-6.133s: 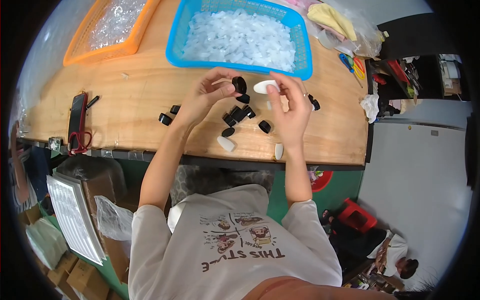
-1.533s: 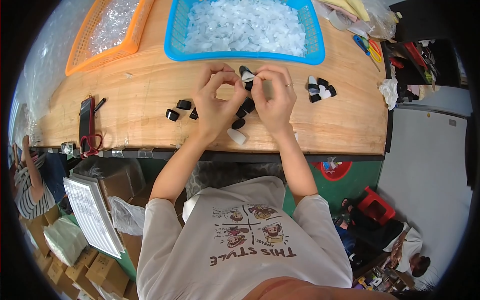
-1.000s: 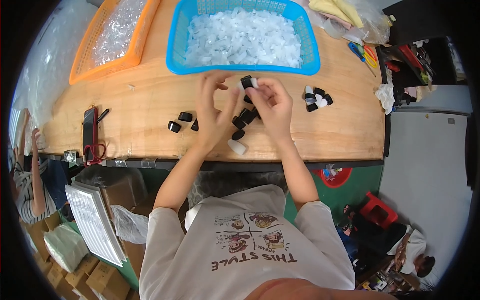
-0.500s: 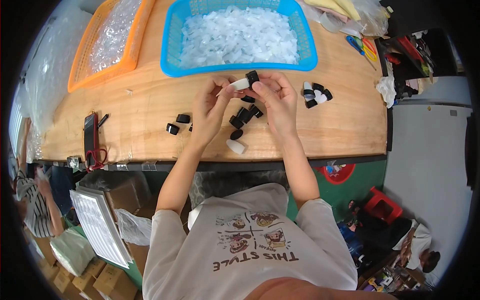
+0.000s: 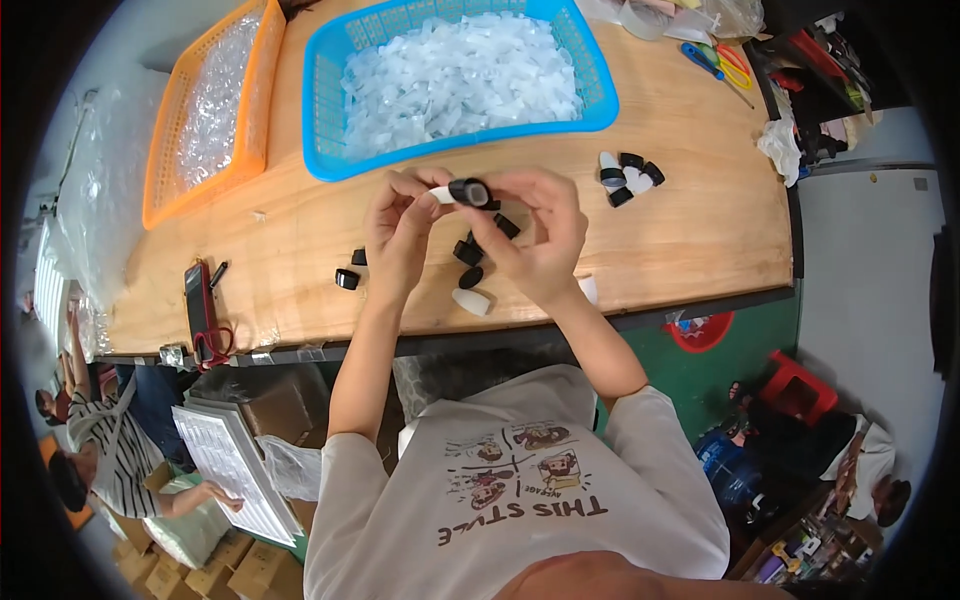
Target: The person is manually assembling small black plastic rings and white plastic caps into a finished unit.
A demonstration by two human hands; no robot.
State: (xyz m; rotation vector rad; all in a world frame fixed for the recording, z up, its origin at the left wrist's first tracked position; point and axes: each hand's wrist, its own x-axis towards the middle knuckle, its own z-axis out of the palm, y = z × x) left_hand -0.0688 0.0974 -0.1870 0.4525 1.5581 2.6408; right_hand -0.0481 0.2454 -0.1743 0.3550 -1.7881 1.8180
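Above the table, my left hand (image 5: 398,225) is closed on a small white tapered piece (image 5: 442,194). A short black cap-like ring (image 5: 469,193) sits at the right end of that piece, its hollow end showing. The curved thumb and fingers of my right hand (image 5: 540,235) close around the black ring; the exact contact is partly hidden. Below the hands lie several loose black rings (image 5: 467,252), a black oval piece (image 5: 471,278) and another white tapered piece (image 5: 470,301). One more white piece (image 5: 588,289) shows partly beside my right wrist.
Beyond my hands stands a blue basket (image 5: 318,150) full of translucent white pieces. An orange basket (image 5: 255,150) holds clear plastic. Black and white pieces (image 5: 630,180) are grouped at right; scissors (image 5: 735,68) lie farther back. A phone (image 5: 198,300) lies left. Another person (image 5: 130,450) is at lower left.
The black ring has turned so its hollow end shows, and both hands sit slightly lower and farther left in view. The whole view has tilted a little. The person at lower left has moved.
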